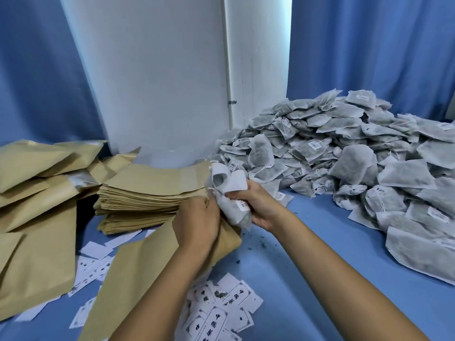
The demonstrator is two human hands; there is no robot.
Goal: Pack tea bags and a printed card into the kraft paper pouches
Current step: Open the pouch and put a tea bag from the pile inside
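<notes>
just right of the pouch (pixel 138 274) mouth held by our left hand (pixel 197 223), our right hand (pixel 256 205) grips a bundle of tea bags (pixel 227 193), upright, poised to slide in leftward.

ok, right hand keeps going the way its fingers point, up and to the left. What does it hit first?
Beyond the tea bags the right hand grips, probably the stack of flat pouches just past them. Depth is unclear, so it might pass above the stack.
</notes>
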